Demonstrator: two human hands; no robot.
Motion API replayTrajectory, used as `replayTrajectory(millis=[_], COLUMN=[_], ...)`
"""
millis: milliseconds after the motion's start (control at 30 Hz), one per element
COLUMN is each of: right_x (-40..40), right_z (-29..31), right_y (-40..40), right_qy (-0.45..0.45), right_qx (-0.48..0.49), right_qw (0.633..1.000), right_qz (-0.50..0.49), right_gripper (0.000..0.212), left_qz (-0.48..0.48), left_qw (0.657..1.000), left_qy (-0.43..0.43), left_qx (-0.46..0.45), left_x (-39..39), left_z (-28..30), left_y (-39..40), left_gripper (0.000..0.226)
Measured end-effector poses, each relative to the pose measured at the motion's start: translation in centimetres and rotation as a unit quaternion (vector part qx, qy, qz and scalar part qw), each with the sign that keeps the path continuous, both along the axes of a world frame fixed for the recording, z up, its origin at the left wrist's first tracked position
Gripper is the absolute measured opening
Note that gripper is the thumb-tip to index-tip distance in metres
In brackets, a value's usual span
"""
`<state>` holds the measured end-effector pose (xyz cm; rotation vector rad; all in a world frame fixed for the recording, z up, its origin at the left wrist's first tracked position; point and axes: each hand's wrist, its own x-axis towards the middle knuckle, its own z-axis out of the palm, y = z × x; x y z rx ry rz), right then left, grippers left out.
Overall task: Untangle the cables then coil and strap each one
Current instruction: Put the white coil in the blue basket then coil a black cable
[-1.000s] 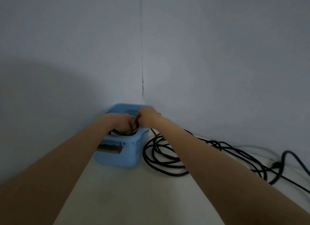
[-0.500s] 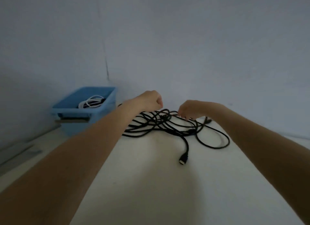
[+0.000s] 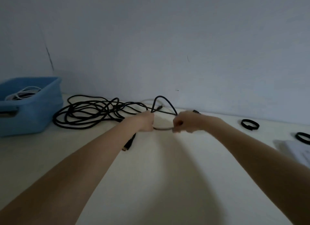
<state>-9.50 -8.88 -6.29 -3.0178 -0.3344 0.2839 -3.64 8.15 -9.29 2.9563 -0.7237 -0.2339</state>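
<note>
Left grip (image 3: 147, 122) and right grip (image 3: 183, 122) both clamped on black cable (image 3: 87, 114), short span taut between; tangle on surface (image 3: 151, 174) beside blue bin (image 3: 33, 110).

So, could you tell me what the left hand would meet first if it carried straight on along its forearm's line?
Probably the raised cable loop just beyond the left hand, which already grips that black cable. Behind the loop stands the wall. Depth is hard to judge here.
</note>
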Motion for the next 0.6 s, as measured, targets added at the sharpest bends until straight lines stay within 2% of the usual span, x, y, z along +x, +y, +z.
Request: replayTrajectory(millis=[100,133,200,267,300,333,400,467,533,600], right_x=[-0.1,-0.1,-0.4,-1.0,-1.4,-1.9,-2.7,-3.1,-2.8,-2.3], right_z=[5.0,6.6,9.9,13.2,14.7,15.8,16.7,16.0,14.1,11.6], right_y=[-1.0,-1.3,-1.8,-2.2,-2.4,-2.5,-2.6,-2.4,-2.8,-3.8], right_qy=[-0.175,-0.233,-0.336,-0.408,-0.443,-0.483,-0.532,-0.512,-0.403,-0.207], right_qx=[0.107,0.172,0.333,0.443,0.454,0.427,0.334,0.214,0.103,0.000], right_qw=[0.978,0.954,0.875,0.790,0.765,0.757,0.773,0.824,0.898,0.967], right_qz=[-0.046,-0.069,-0.107,-0.115,-0.111,-0.103,-0.093,-0.118,-0.143,-0.151], right_gripper=[0.030,0.035,0.039,0.041,0.041,0.043,0.048,0.053,0.052,0.042], left_qz=[0.026,0.045,0.089,0.107,0.107,0.112,0.142,0.170,0.176,0.166], left_qw=[0.998,0.995,0.988,0.990,0.992,0.992,0.983,0.965,0.947,0.917], left_qy=[-0.030,-0.055,-0.095,-0.081,-0.066,-0.052,-0.008,-0.018,-0.072,-0.094], left_qx=[-0.050,-0.070,-0.080,-0.042,-0.031,-0.035,-0.118,-0.200,-0.260,-0.351], left_x=[-0.6,-0.7,-0.8,-0.8,-0.8,-0.7,-0.7,0.0,0.6,0.6], left_z=[1.4,1.8,2.7,2.9,2.9,2.7,3.0,4.3,6.2,8.2], left_y=[-1.2,-1.4,-1.6,-1.0,-0.7,-0.5,-0.2,0.0,0.4,0.7], left_gripper=[0.041,0.047,0.059,0.051,0.038,0.028,0.021,0.020,0.019,0.020])
